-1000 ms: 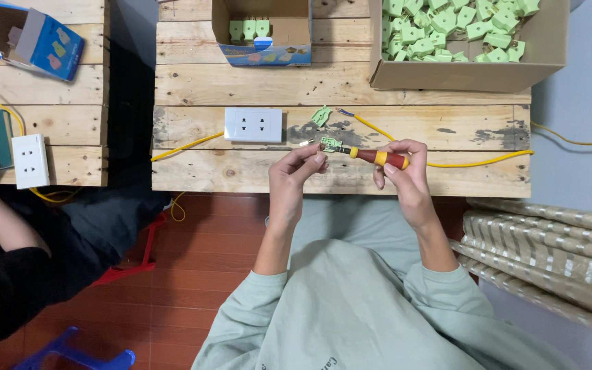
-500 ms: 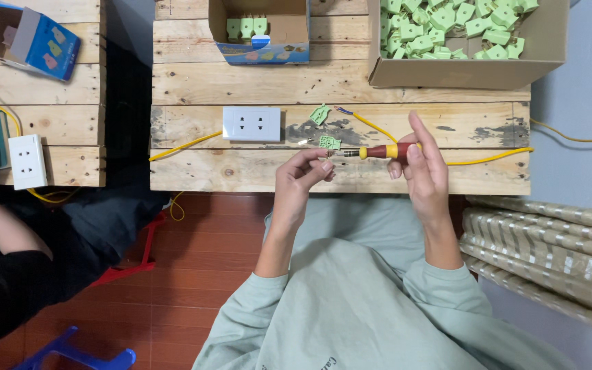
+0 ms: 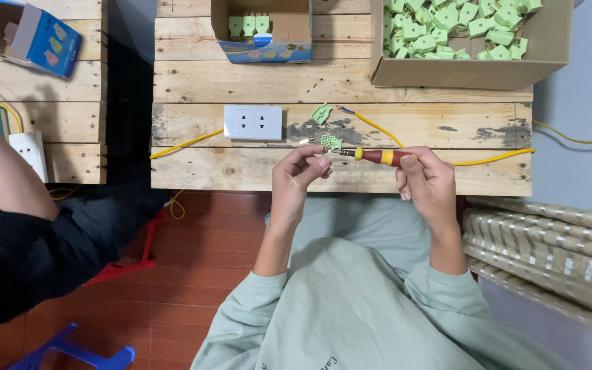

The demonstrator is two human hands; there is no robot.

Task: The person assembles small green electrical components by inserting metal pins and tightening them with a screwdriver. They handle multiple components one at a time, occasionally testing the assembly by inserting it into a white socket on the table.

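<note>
Screwdriver point(image 3: 378, 156) gripped by right hand point(image 3: 427, 183); left hand point(image 3: 299, 179) pinches green part point(image 3: 331, 142).

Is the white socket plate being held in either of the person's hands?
No, the white socket plate lies on the wooden pallet table, apart from the left hand and the right hand, which holds a screwdriver.

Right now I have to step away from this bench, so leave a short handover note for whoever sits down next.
Left hand pinches a small green part at the pallet table edge. Right hand grips the red-and-yellow screwdriver, tip on that part. A second green part lies by the white socket plate; yellow wire runs alongside. More green parts fill the big carton. Done: unclear. Left: part still being screwed.
</note>
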